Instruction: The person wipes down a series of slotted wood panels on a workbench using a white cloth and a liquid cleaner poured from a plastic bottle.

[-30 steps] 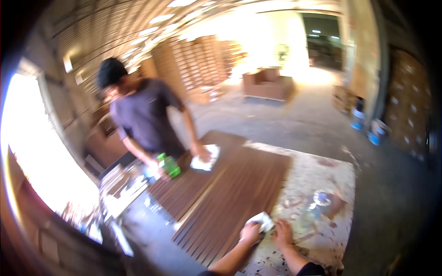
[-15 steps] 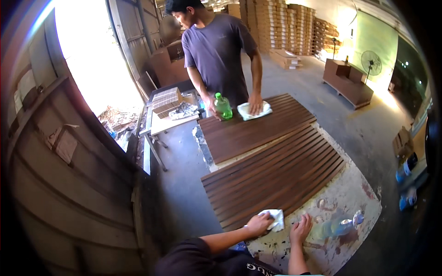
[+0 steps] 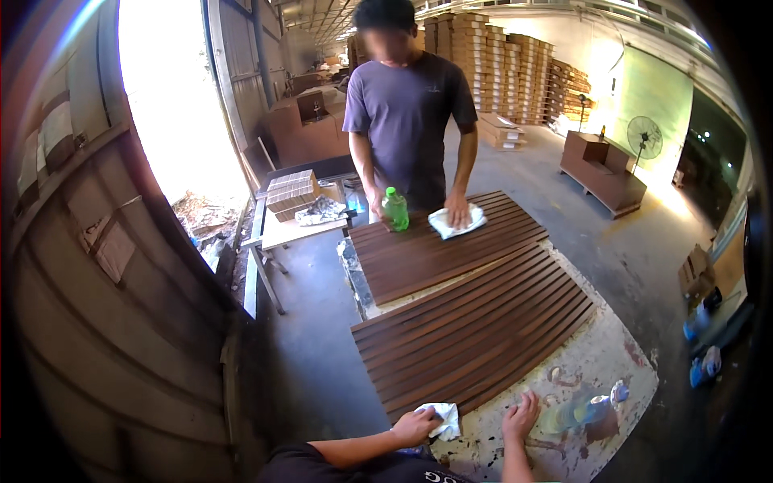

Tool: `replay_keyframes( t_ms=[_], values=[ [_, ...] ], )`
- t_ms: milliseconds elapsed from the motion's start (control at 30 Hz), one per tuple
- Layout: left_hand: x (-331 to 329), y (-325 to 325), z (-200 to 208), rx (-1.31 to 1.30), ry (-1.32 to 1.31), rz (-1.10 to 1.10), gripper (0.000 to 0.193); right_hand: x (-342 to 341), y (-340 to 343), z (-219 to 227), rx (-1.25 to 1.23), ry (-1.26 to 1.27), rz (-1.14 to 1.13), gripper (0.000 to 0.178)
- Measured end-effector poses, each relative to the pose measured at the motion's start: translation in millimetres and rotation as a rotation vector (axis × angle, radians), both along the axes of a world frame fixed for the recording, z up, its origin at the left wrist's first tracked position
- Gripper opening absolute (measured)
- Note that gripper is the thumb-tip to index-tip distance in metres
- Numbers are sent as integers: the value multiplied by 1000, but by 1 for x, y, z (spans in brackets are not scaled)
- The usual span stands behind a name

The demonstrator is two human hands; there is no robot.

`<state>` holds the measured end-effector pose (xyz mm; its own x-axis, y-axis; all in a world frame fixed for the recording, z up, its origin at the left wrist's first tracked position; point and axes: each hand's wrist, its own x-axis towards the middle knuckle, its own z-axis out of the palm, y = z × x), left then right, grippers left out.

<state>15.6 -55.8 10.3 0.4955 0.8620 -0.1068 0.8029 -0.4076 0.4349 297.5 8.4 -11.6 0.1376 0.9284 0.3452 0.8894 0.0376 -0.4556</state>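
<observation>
My left hand (image 3: 414,427) holds a crumpled white cloth (image 3: 444,421) against the near left corner of a dark brown slatted wood panel (image 3: 475,330). My right hand (image 3: 521,416) rests on the stained worktable (image 3: 555,376), its fingers stretched out and holding nothing. To the right of that hand a clear plastic bottle (image 3: 573,414) with pale liquid lies on its side. Beyond my panel is a second brown slatted panel (image 3: 427,262), where a co-worker presses a white cloth (image 3: 457,220) with one hand and has the other at a green bottle (image 3: 394,211).
The co-worker (image 3: 411,121) stands across the worktable. Behind at left is a side table (image 3: 302,232) bearing a bundle of slats (image 3: 291,193). Stacked cartons (image 3: 483,68), a brown cabinet (image 3: 600,173) and a fan (image 3: 644,138) stand farther back. A metal wall (image 3: 121,322) rises at left.
My left hand has slid left with the cloth along the panel's near edge. The co-worker's head has turned down toward the panel, and the co-worker's cloth has moved right. The view has shifted slightly.
</observation>
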Motion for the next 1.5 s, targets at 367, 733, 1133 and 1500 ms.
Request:
replay_keyframes(
  t_ms=[367, 733, 1133, 1500],
  values=[
    [39, 40, 3, 97, 16, -28, 49, 12, 0, -12, 70, 24, 90, 41],
    [46, 48, 11, 85, -66, 43, 34, 7, 2, -10, 96, -2, 45, 38],
    [-20, -23, 25, -70, 41, 74, 45, 1, -2, 1, 67, 5, -37, 35],
    [18, 15, 21, -16, -1, 46, 48, 12, 0, -3, 102, -19, -27, 34]
  ],
)
